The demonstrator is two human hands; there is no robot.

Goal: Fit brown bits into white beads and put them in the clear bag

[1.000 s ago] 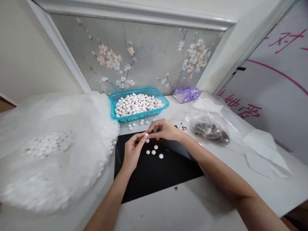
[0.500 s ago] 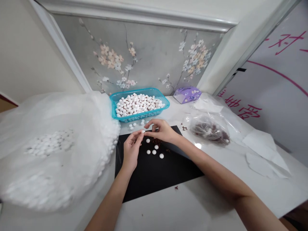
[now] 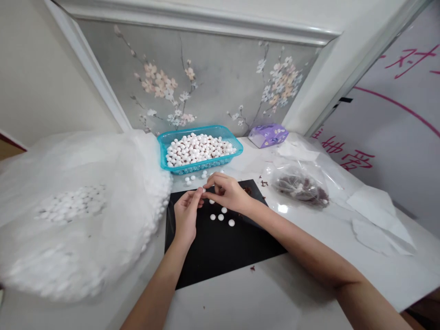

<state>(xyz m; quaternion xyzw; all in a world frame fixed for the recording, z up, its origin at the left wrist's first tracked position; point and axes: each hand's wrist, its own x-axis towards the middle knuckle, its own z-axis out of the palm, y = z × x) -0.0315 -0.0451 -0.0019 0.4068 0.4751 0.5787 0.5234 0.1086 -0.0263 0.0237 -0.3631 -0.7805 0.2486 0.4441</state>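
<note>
Over the upper part of a black mat (image 3: 220,256), my left hand (image 3: 186,213) pinches a small white piece (image 3: 204,189) between thumb and fingers. My right hand (image 3: 228,192) meets it from the right, its thumb and index finger closed at the same white piece. Whether the right fingers hold something else too is too small to tell. Several white rounded pieces (image 3: 221,217) lie on the mat below the hands. Dark red bits (image 3: 247,190) lie on the mat behind the right hand, which partly hides them.
A blue basket (image 3: 201,166) of white pieces stands behind the hands, with loose ones before it. A large bag of white pieces (image 3: 75,206) fills the left. Rightward are a purple packet (image 3: 268,136), a clear bag of dark red material (image 3: 300,187) and white paper (image 3: 376,211).
My right hand has turned slightly and its raised fingers have closed in toward the white piece. It now covers the nearer dark red bits, while my left hand has shifted slightly.
</note>
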